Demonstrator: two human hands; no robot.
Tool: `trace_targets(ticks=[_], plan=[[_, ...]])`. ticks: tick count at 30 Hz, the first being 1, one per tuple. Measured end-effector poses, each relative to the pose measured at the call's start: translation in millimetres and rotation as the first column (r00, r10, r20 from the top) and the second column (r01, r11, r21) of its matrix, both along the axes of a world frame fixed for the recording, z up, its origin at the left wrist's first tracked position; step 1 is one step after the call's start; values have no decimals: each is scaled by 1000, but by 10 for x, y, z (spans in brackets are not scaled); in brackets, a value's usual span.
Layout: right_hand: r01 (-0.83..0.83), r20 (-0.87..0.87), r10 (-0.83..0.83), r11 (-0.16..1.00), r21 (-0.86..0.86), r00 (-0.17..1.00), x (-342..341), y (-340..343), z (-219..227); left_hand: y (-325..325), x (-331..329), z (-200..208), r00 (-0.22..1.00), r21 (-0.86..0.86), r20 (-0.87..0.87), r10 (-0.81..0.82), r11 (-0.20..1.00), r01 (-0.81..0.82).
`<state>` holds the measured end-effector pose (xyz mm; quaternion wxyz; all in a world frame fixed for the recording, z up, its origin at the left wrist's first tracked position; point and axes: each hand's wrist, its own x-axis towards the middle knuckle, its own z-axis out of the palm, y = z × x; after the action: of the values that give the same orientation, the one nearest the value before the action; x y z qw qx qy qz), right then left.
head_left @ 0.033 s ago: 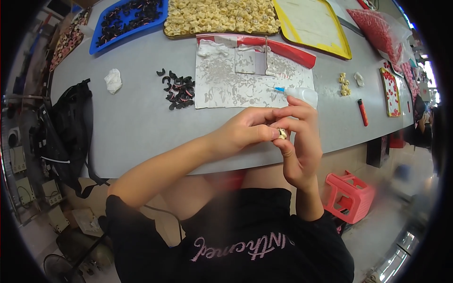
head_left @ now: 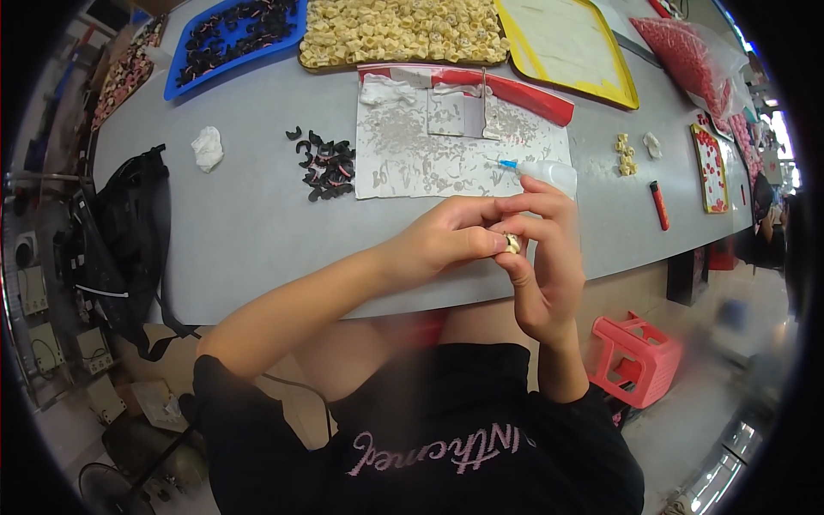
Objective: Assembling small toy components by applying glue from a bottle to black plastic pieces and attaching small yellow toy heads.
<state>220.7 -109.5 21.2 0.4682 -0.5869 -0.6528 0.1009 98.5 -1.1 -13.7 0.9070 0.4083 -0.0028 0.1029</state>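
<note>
Between my two hands, above the table's near edge, is a small cream-coloured piece (head_left: 512, 245) with a dark mark on top. My left hand (head_left: 451, 236) presses its thumb against one side of it. The thumb and fingers of my right hand (head_left: 549, 253) close on the other side, hiding part of the piece. Just beyond my fingers, a clear squeeze bottle (head_left: 554, 176) with a blue needle tip (head_left: 508, 163) lies on a white sheet (head_left: 399, 163) covered in grey smears. Curved black pieces (head_left: 326, 167) form a loose pile left of the sheet.
Along the back stand a blue tray (head_left: 184, 64) of black pieces, many cream pieces (head_left: 403, 30) on a tray, and a yellow tray (head_left: 622, 81). A black bag (head_left: 129, 232) is at left. Several cream pieces (head_left: 627, 154) and a red lighter (head_left: 659, 206) lie right; a pink stool (head_left: 644, 360) stands below.
</note>
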Motion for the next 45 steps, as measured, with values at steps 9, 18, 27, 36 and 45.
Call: trace_targets(ticks=[9,18,27,36,45], plan=[[24,53,-22,999,-38,998,-29,-14,36,14,-13,99,1000,7,-8,8,1000,-8],[47,121,-50,999,23,991,-87,2,67,69,-44,87,999,100,-38,-14,995,18],[60,133,-64,998,35,989,-127,-6,62,79,-61,72,998,130,-51,-48,990,54],[21,70,-23,999,28,997,-10,59,29,128,-25,99,997,123,-1,71,990,-70],[57,-194,-46,997,49,980,84,3,107,131,-7,217,716,706,416,561,296,-643]])
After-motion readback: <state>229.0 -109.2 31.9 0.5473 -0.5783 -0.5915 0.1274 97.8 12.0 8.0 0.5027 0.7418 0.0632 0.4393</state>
